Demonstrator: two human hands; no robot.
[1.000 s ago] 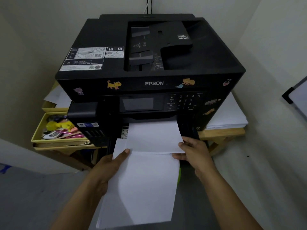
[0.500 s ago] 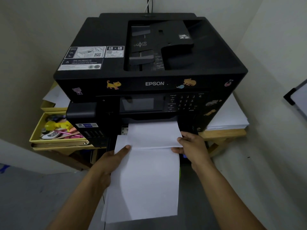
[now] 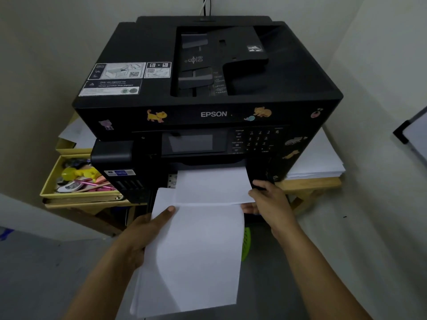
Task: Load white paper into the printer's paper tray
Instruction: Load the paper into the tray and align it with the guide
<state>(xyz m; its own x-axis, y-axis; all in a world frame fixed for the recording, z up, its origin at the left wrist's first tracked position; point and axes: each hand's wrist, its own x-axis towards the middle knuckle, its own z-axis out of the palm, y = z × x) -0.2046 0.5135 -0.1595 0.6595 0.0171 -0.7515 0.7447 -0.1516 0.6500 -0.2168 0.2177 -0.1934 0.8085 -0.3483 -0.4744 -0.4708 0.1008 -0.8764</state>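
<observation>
Hands (image 3: 143,236) clasped on white paper (image 3: 194,257)

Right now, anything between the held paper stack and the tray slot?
A white sheet sticks out of the printer just above the stack, hiding the tray opening. Right hand is at that sheet's edge; left hand grips the stack.
</observation>
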